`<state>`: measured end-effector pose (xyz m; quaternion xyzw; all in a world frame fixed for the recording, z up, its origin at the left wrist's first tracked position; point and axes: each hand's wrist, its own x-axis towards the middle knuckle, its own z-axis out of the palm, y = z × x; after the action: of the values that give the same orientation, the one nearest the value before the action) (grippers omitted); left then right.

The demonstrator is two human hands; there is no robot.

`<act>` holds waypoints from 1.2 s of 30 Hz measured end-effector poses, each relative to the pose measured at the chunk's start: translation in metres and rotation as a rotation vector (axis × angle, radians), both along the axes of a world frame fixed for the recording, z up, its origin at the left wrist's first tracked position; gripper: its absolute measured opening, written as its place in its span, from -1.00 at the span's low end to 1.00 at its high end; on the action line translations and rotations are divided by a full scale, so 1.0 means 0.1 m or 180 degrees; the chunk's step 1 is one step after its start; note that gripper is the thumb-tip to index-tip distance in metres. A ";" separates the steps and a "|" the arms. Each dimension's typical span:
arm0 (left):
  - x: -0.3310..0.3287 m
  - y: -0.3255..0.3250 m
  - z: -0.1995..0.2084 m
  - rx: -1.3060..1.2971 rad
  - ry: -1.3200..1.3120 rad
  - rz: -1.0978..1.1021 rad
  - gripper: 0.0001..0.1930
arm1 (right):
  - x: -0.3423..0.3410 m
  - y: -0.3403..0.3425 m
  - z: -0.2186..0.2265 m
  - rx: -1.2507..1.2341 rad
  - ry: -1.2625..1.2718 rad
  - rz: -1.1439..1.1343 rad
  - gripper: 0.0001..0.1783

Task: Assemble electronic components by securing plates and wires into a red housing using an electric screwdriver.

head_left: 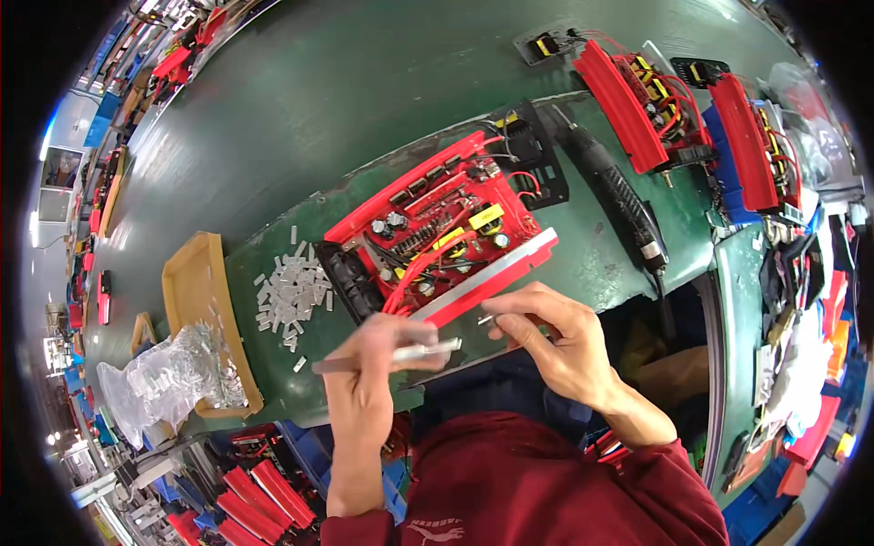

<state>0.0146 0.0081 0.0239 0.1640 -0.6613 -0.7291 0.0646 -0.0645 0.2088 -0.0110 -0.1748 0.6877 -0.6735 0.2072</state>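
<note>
My left hand (369, 359), blurred by motion, is closed around slim grey metal tweezers (414, 352) at the near edge of the bench. Thumb and fingertips of my right hand (555, 341) pinch a small silvery piece (485, 319), too small to name. Just beyond both hands lies a red metal housing with an open red circuit board (437, 227), set at a slant. Black fans (353, 280) sit at its left end, thick red wires run across it, and a black end plate (537, 155) hangs by wires at its far right.
Small grey-white strips (291, 291) lie heaped left of the housing. Beside them is a cardboard tray (196, 273) with a clear plastic bag (177, 373). A black electric screwdriver (614, 187) lies to the right, near two more red housings (619, 109), (742, 146).
</note>
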 end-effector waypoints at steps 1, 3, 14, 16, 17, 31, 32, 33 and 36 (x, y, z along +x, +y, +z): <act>-0.06 0.03 0.10 -0.0003 -0.0296 0.0008 -0.76 | 0.00 0.03 -0.05 0.0054 0.0278 0.0027 -0.78; -0.10 0.06 0.07 0.0007 -0.0165 0.0058 -0.73 | 0.00 0.04 0.00 0.0084 0.0200 -0.0032 -0.77; -0.14 0.11 -0.01 -0.0117 -0.0157 0.0114 -0.82 | -0.04 0.02 0.05 0.0114 0.0568 -0.0105 -0.78; -0.11 0.14 -0.04 -0.0254 -0.0117 0.0164 -0.85 | -0.05 0.08 0.05 0.0199 0.0798 -0.0070 -0.76; -0.11 0.12 -0.06 -0.0439 -0.0034 0.0193 -0.87 | -0.07 0.08 0.06 0.0258 0.1042 -0.0205 -0.75; -0.10 -0.14 -0.38 -0.2641 0.0829 0.0158 -0.96 | 0.18 1.01 -0.15 0.2168 0.1250 -0.1562 -0.27; -0.16 -0.11 -0.39 -0.2637 0.0791 0.0115 -0.95 | 0.34 1.03 -0.26 0.1919 0.0776 -0.1565 -0.26; -0.21 -0.10 -0.41 -0.2756 0.0797 0.0096 -0.96 | 0.47 1.07 -0.41 0.1546 0.0593 -0.1475 -0.28; -0.23 -0.07 -0.40 -0.3049 0.0739 0.0079 -0.96 | 0.92 1.04 -0.34 0.0919 -0.1695 -0.0846 -0.41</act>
<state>-0.0080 0.0012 -0.0165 0.0413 -0.9086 -0.3558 0.2147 0.0274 0.3131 -0.0450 0.1298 0.7145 -0.6122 0.3127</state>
